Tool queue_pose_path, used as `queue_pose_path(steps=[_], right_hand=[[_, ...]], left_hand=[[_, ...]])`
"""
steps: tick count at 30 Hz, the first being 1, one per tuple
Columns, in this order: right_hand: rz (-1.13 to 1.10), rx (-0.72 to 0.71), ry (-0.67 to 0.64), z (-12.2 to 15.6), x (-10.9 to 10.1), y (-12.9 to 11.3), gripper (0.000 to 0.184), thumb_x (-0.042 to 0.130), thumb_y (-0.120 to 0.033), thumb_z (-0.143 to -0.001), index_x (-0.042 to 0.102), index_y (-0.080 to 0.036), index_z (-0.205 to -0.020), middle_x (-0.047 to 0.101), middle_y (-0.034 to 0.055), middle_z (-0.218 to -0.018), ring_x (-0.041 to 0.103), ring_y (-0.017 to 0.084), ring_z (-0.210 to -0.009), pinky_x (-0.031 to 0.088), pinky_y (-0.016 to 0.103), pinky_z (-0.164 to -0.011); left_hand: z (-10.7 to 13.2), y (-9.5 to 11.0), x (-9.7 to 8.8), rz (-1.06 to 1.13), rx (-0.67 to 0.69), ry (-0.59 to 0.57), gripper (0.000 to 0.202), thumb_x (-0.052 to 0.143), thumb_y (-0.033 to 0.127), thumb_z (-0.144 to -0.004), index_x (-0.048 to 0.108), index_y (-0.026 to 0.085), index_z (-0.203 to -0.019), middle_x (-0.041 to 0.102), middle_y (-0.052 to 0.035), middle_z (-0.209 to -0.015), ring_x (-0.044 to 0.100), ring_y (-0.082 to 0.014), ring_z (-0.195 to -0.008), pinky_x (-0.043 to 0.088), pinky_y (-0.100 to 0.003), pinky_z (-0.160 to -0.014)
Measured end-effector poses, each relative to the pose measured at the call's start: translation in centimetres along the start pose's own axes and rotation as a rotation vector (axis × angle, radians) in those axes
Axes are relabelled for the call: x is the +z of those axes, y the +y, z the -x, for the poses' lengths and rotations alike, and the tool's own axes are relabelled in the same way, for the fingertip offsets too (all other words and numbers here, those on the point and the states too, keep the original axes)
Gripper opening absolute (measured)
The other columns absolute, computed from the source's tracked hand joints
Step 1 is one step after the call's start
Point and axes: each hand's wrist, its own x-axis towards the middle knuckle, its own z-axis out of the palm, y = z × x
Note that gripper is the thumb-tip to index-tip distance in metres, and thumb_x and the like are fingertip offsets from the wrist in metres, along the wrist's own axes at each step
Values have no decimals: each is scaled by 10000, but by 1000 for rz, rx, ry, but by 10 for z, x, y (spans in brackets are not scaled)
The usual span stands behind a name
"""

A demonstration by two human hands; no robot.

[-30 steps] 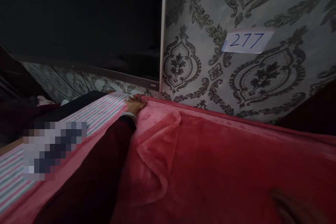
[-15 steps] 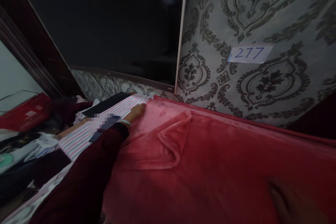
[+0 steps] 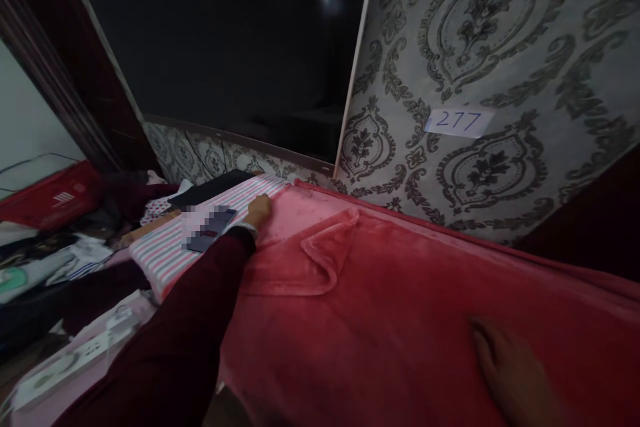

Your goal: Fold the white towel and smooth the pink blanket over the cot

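Observation:
A red plush blanket [image 3: 400, 293] covers the bed, with one corner folded back [image 3: 320, 260] near its far left end. My left hand [image 3: 260, 210], at the end of a dark maroon sleeve, rests closed on the blanket's far left edge, where it meets a pink and grey striped sheet [image 3: 165, 250]. My right hand [image 3: 510, 367] lies flat on the blanket at the lower right, fingers stretched out. A dark phone [image 3: 213, 230] lies on the striped sheet just left of my left hand.
Patterned wallpaper runs behind the bed and carries a paper label reading 277 [image 3: 457, 121]. A dark window [image 3: 225, 47] fills the upper left. A red crate [image 3: 50, 197], clothes and a white power strip [image 3: 65, 360] lie at the left.
The view has swung left and down, showing more of the clutter at the left. My left hand has slid slightly back along the blanket edge. My right hand has come further into view.

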Motion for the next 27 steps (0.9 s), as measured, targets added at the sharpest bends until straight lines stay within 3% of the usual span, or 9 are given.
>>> queue_pose_path(steps=[2,4,8,12,14,17,21,24,27], right_hand=[[9,6,-6,0,-1,-2,530,305,-485,-965,735,-187,-1052,741,142,-1112,675,337,-1011,544,517,-867],[22,27,-12,0,-2,-4,534,303,-486,-960,735,-187,-1061,733,146,-1127,666,342,-1013,544,525,-857],[37,48,-33,1,-3,-7,548,285,-476,-966,725,-179,-1104,716,154,-1137,651,339,-1031,535,520,-870],[48,39,-20,1,-4,-9,535,284,-465,-969,721,-180,-1091,712,150,-1141,645,328,-1015,531,510,-875],[44,24,2,1,-4,-9,517,292,-453,-965,721,-185,-1072,716,148,-1127,648,324,-1015,531,509,-885],[45,11,16,1,-1,-7,521,281,-462,-970,718,-196,-1071,723,141,-1122,659,325,-1029,535,507,-889],[40,-6,5,2,3,-1,558,263,-480,-980,721,-179,-1085,728,155,-1129,675,339,-1027,547,514,-868],[21,-11,3,3,5,2,552,281,-477,-982,730,-175,-1091,730,157,-1139,683,345,-1017,553,527,-865],[-10,-14,13,2,5,4,526,313,-479,-975,742,-191,-1074,737,148,-1132,691,346,-1005,561,541,-868]], left_hand=[[10,10,-6,1,41,6,352,511,205,-914,667,75,-1202,630,-292,-1310,595,-358,-1267,470,-434,-1021],[26,21,-9,14,118,-32,312,484,229,-942,702,104,-1127,667,-243,-1268,613,-322,-1233,470,-384,-1006],[77,43,3,100,295,-169,355,519,456,-965,733,187,-876,749,-101,-922,696,-232,-899,501,-294,-795],[126,55,23,427,360,-325,467,624,654,-866,672,207,-739,615,-45,-587,609,-200,-598,415,-296,-542],[139,61,31,582,307,-374,370,720,580,-823,671,214,-825,565,-15,-534,548,-176,-504,363,-291,-470],[146,73,38,751,263,-429,264,718,333,-847,646,218,-1073,562,40,-584,492,-128,-442,356,-252,-434],[124,86,36,726,232,-462,149,562,132,-902,671,158,-1000,491,65,-555,452,-86,-419,394,-212,-456],[73,82,17,628,172,-358,181,504,134,-956,685,122,-973,532,29,-579,527,-108,-479,456,-230,-494],[9,70,-9,513,148,-197,217,599,295,-991,676,121,-1095,688,-58,-900,665,-156,-753,582,-312,-683]])
